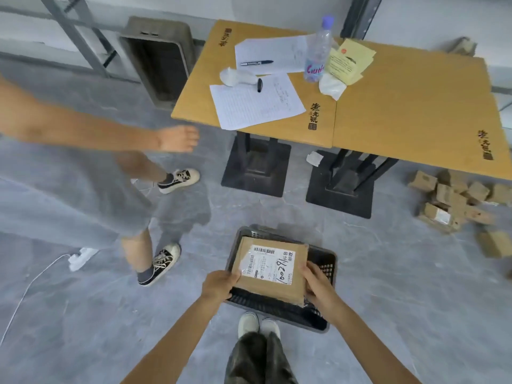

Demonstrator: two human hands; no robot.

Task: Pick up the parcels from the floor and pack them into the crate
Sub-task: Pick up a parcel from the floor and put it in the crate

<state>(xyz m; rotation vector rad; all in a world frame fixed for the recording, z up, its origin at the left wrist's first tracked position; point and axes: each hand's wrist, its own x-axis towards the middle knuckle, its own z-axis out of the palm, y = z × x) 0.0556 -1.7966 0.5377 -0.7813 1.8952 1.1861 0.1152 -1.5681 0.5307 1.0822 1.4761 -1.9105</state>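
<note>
I have a single wide-angle head view, looking forward and down: crate (pixel 328 263) close below, worktop (pixel 401 106) farther ahead.

Flat brown cardboard parcel (pixel 270 268) with a white shipping label (pixel 273 263) facing up, being held level just above a dark slatted crate (pixel 327 261) sitting on the grey floor (pixel 388 273), small brown parcels (pixel 454 200) lying heaped at the crate's two o'clock, well apart.
</note>
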